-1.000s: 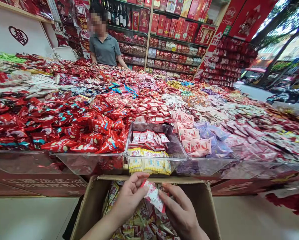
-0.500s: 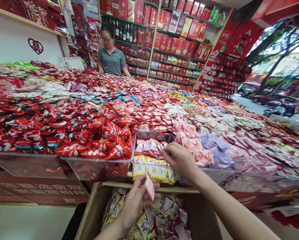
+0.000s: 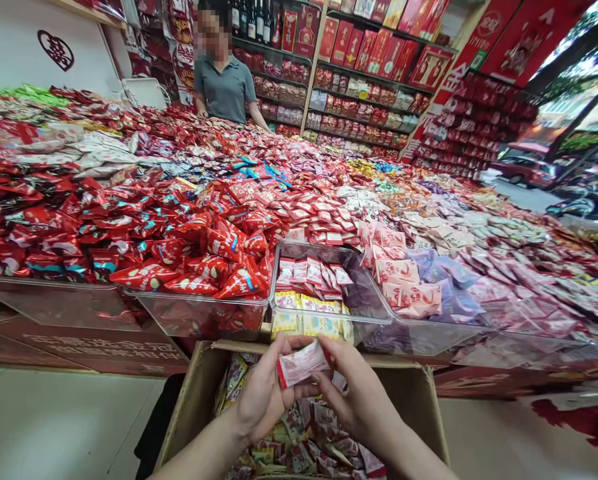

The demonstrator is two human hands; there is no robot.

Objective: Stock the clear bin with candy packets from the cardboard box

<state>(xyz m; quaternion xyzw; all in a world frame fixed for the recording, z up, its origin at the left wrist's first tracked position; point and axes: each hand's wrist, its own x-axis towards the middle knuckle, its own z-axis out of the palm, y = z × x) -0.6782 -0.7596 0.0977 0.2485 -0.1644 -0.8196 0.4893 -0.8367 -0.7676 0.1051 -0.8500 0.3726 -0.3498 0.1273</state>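
Between my two hands, above the cardboard box, is a small pink-and-white candy packet point(image 3: 303, 365) with red ends. My left hand point(image 3: 265, 390) has its thumb on the packet's left end, fingers beneath it. The thumb and fingers of my right hand point(image 3: 353, 383) pinch its right end. Below them, the open cardboard box point(image 3: 423, 407) holds many yellow and pink candy packets point(image 3: 299, 433). Just ahead stands a clear plastic bin point(image 3: 373, 307), with red-and-white packets point(image 3: 311, 273) lined up behind yellow packets point(image 3: 311, 317).
Red triangular snack bags point(image 3: 219, 267) fill the bin on the left. Pink and purple packets point(image 3: 443, 280) are heaped on the right. A person in a grey shirt point(image 3: 225, 90) stands behind the wide candy display. Shelves point(image 3: 303, 87) with red boxes rise at the back.
My right hand has come down from the clear bin to the packet my left hand was holding. Both hands now grip it. The view has tilted downward.
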